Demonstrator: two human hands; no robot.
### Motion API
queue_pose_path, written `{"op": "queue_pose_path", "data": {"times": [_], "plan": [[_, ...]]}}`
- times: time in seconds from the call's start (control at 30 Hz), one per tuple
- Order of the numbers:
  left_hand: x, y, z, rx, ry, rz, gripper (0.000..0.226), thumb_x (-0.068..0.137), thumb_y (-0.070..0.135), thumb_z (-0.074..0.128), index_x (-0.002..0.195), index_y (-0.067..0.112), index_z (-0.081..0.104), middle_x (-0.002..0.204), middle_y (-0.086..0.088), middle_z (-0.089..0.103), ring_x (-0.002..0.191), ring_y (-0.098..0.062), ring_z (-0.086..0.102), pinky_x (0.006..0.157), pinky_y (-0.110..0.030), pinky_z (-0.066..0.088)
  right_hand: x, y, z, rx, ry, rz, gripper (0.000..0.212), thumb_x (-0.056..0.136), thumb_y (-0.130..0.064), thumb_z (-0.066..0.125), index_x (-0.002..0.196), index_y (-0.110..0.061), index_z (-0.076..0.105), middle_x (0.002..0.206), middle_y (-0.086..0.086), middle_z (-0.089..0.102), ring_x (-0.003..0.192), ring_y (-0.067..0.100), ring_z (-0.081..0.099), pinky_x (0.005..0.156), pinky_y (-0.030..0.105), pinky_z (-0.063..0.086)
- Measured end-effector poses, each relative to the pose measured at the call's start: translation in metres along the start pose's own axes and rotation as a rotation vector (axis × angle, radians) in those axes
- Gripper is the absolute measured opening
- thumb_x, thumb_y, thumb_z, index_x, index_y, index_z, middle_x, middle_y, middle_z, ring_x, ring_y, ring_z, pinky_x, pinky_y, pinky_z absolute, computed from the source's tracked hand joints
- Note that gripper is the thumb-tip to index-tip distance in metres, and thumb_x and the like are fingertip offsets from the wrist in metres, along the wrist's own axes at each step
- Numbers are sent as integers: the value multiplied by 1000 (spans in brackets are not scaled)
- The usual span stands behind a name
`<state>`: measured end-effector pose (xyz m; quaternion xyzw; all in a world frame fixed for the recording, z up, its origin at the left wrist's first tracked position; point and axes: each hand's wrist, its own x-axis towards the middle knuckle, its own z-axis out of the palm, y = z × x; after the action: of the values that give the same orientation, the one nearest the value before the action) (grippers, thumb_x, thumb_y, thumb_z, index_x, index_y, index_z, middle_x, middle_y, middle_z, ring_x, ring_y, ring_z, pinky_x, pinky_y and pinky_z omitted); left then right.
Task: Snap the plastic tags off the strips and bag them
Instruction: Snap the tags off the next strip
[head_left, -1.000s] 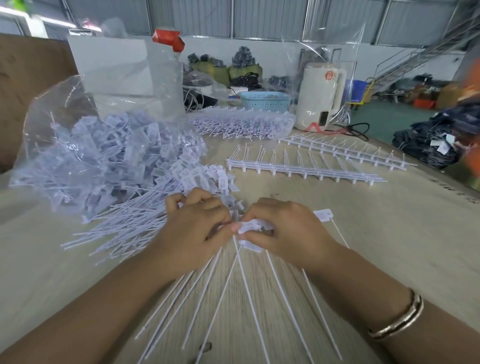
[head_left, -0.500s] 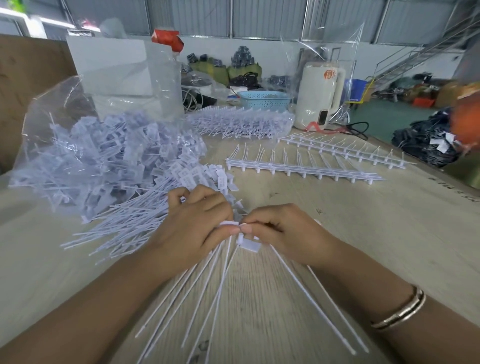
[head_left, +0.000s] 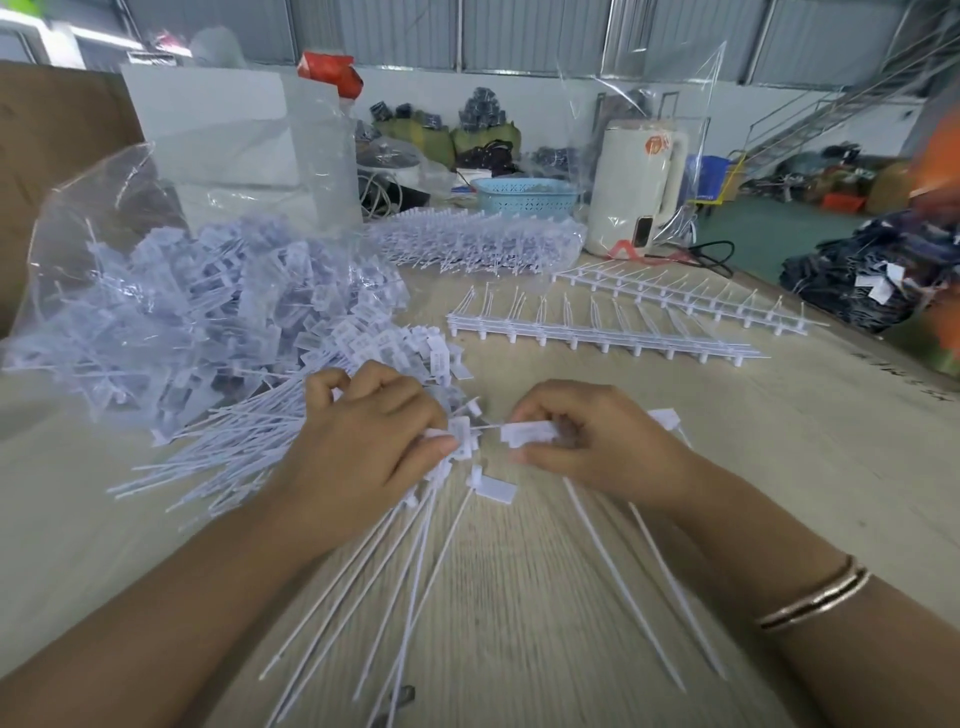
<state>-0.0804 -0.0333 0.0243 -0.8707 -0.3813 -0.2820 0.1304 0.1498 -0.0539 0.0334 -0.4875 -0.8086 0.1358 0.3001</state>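
My left hand (head_left: 363, 441) grips a bunch of white plastic tags (head_left: 460, 436) by their heads, their long tails fanning down toward me over the wooden table (head_left: 779, 467). My right hand (head_left: 587, 441) pinches the remaining piece of strip with tags (head_left: 530, 432), whose tails run down under my wrist. A thin stem joins the two hands' pieces. One loose tag head (head_left: 493, 486) hangs just below the gap. A clear bag (head_left: 171, 312) stuffed with tags lies at left, with loose tags (head_left: 228, 447) spilling from it.
Two bare white strips (head_left: 597, 332) (head_left: 691, 296) lie beyond my hands. A second bag of strips (head_left: 478, 244), a blue basket (head_left: 524, 195) and a white kettle (head_left: 639, 187) stand further back. A white box (head_left: 218, 135) rises behind the clear bag.
My hands have pulled apart sideways, opening a gap between the bunch in the left and the piece in the right. More tails now hang from my left hand.
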Motion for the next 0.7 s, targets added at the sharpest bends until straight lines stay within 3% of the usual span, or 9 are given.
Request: {"op": "queue_pose_path", "data": {"times": [0.1, 0.17, 0.3, 0.43, 0.57, 0.7], "plan": [[2, 5, 4, 91, 41, -45, 32, 89, 43, 39, 90, 27, 67, 91, 13, 63, 94, -15, 50, 79, -36, 21, 1, -14, 13, -65, 68, -15, 29, 74, -35, 75, 96, -23, 60, 82, -9, 63, 72, 14, 58, 67, 37, 49], [3, 9, 5, -1, 58, -99, 32, 93, 38, 34, 94, 30, 65, 95, 16, 60, 96, -11, 45, 77, -31, 16, 3, -22, 19, -56, 117, -19, 40, 73, -36, 75, 104, -21, 54, 80, -15, 56, 71, 14, 58, 66, 35, 48], [2, 16, 13, -273, 43, -132, 43, 89, 50, 27, 79, 31, 64, 87, 22, 56, 97, -3, 38, 75, -29, 13, 4, -36, 31, -117, 140, -101, 51, 75, -40, 73, 113, -16, 49, 82, -15, 51, 77, 15, 62, 67, 30, 46], [2, 13, 13, -253, 46, -111, 45, 85, 51, 30, 68, 22, 60, 82, 20, 57, 96, -5, 39, 74, -30, 12, 0, -36, 22, -76, 67, -91, 57, 74, -53, 69, 117, -20, 50, 97, -13, 59, 93, 10, 60, 78, 29, 47], [1, 6, 10, -241, 52, -117, 47, 86, 49, 27, 71, 20, 60, 85, 20, 56, 98, -5, 39, 74, -29, 11, -5, -23, 3, -82, -6, -5, 37, 83, -44, 63, 113, -23, 55, 107, -12, 63, 97, 12, 60, 83, 35, 48], [0, 7, 9, -221, 4, -100, 50, 86, 55, 23, 73, 21, 58, 84, 17, 58, 101, -5, 39, 76, -29, 11, -2, -26, 8, -199, 28, 6, 28, 79, -39, 67, 104, -28, 62, 96, -10, 63, 81, 14, 58, 72, 35, 48]]}}
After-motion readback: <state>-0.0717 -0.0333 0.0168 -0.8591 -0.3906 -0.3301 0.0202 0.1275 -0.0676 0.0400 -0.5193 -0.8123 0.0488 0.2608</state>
